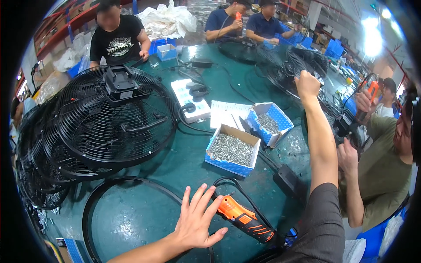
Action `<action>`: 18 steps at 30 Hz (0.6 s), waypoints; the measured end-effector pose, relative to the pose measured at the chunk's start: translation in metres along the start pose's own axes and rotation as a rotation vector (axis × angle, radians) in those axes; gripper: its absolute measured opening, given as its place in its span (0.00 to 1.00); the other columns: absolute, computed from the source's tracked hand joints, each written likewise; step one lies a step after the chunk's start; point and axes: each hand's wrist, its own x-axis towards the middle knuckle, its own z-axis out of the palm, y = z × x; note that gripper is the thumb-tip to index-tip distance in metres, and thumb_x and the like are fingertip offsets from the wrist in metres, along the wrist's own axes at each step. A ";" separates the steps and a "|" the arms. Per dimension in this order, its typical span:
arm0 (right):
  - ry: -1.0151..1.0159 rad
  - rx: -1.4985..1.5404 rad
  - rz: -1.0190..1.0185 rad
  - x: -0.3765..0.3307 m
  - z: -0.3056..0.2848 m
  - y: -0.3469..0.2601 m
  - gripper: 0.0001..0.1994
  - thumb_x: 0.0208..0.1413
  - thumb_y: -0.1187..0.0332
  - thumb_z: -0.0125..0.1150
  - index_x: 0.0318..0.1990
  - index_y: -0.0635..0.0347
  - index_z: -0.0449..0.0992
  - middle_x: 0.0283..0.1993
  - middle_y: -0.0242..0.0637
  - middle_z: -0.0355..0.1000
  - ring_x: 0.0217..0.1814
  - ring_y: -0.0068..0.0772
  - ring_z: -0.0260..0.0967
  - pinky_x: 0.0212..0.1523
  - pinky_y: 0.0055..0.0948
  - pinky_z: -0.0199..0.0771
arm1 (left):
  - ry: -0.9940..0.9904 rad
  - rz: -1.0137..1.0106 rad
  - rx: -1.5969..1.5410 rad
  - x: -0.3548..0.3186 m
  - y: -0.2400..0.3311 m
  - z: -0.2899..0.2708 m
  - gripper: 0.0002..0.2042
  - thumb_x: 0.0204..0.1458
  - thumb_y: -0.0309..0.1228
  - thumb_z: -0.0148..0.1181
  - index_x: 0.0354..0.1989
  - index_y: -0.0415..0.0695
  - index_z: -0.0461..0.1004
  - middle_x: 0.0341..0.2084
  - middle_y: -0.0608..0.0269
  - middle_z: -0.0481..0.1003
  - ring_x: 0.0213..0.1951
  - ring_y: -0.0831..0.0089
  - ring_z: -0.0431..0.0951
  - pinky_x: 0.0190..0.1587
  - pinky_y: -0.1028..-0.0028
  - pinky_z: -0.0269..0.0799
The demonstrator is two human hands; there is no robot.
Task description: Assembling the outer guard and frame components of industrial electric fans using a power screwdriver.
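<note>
This looks like a factory workshop where fans are put together. A broad, green-topped desk (188, 151) carries a stack of round black wire fan cages (105, 136), two open blue-and-white cardboard boxes (229, 166) full of small silvery metal screws, an orange-and-black handheld power tool (242, 215) and a white multi-socket power strip (191, 103). Several people work around it: one in a black printed T-shirt (116, 46), two in dark blue shirts (219, 26) at the far side, one in an olive-green shirt (386, 171) at the right. Behind stand red metal storage racks (66, 36), a heap of whitish plastic sheeting (169, 22) and blue plastic bins (334, 49), under bright ceiling lights (372, 39).
</note>
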 end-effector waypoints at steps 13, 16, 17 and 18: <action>0.442 0.304 -0.036 0.098 -0.281 -0.026 0.31 0.36 0.36 0.69 0.30 0.59 0.78 0.30 0.45 0.78 0.33 0.47 0.78 0.34 0.43 0.77 | 0.083 0.037 0.061 -0.017 0.008 -0.005 0.34 0.53 0.50 0.53 0.63 0.38 0.60 0.64 0.41 0.57 0.68 0.45 0.52 0.68 0.44 0.38; 0.427 0.658 -0.122 0.115 -0.336 0.005 0.33 0.39 0.38 0.71 0.28 0.68 0.76 0.21 0.43 0.74 0.19 0.37 0.75 0.29 0.33 0.74 | 0.189 0.074 0.057 -0.025 0.007 0.001 0.33 0.55 0.49 0.52 0.64 0.38 0.59 0.64 0.42 0.58 0.68 0.47 0.52 0.69 0.44 0.39; 0.457 0.631 -0.140 0.126 -0.347 0.017 0.31 0.40 0.41 0.73 0.28 0.68 0.76 0.21 0.40 0.73 0.16 0.29 0.70 0.27 0.28 0.72 | 0.266 0.067 0.006 -0.027 0.006 0.001 0.33 0.56 0.49 0.52 0.64 0.38 0.59 0.64 0.42 0.58 0.68 0.46 0.53 0.69 0.45 0.40; 0.316 0.894 -0.136 0.121 -0.350 0.036 0.26 0.47 0.45 0.70 0.21 0.62 0.73 0.17 0.35 0.69 0.17 0.28 0.58 0.22 0.35 0.63 | 0.327 0.049 0.014 -0.031 0.006 -0.004 0.32 0.57 0.49 0.51 0.64 0.38 0.59 0.63 0.42 0.58 0.67 0.46 0.54 0.69 0.47 0.42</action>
